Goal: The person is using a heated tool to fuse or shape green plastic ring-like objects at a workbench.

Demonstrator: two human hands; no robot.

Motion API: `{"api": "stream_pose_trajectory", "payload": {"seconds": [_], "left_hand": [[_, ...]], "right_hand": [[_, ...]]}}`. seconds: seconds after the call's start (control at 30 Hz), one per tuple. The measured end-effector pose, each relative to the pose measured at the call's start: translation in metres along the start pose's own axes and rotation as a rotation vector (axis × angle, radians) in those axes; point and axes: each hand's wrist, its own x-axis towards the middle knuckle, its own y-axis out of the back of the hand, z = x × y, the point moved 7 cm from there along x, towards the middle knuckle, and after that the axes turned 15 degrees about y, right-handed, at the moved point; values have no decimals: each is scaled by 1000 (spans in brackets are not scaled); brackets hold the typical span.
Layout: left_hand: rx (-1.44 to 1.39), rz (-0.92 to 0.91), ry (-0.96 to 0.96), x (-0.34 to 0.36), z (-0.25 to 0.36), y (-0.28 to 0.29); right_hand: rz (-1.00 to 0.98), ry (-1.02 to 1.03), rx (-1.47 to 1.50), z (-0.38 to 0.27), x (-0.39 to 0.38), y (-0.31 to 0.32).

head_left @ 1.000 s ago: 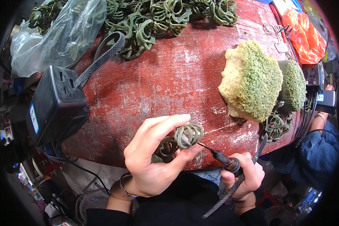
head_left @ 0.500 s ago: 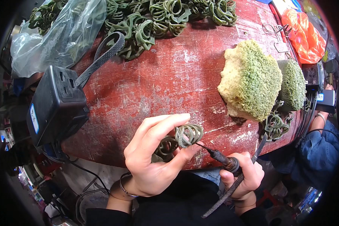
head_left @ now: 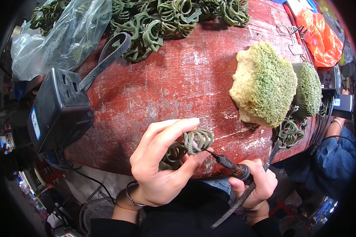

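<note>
A cluster of grey-green, wax-like rings (head_left: 198, 141) is pinched between the thumb and fingers of my left hand (head_left: 158, 166). More of the same rings show below it within the curl of that hand, partly hidden. My right hand (head_left: 259, 185) is closed round a soldering iron (head_left: 230, 165) with a dark, worn shaft. Its thin tip touches or nearly touches the lower edge of the rings, by my left thumb. A long, narrow file (head_left: 241, 200) also lies in my right hand, slanting across the fingers.
Piles of green rings (head_left: 146, 31) and a clear plastic bag (head_left: 63, 39) lie at the far left of the red table (head_left: 178, 83). A black box with a strap (head_left: 61, 108) stands left. To the right are a green-yellow sponge-like block (head_left: 265, 85), an orange bag (head_left: 319, 37) and another person's sleeve (head_left: 332, 166).
Both hands hold nearly the same pose. The soldering iron has shifted very slightly to the left, its tip still at the rings.
</note>
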Motion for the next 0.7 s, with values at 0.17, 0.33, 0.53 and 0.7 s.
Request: {"api": "stream_pose_trajectory", "payload": {"seconds": [0.17,0.33,0.53,0.7], "left_hand": [[12,3,-3,0,0,0],[6,13,12,0,0,0],[42,58,-24,0,2,2],[59,46,-50,1,4,1]], "right_hand": [[6,0,-14,0,0,0],[11,-3,-14,0,-1,0],[2,-5,-19,1,-2,1],[33,4,17,1,-1,2]]}}
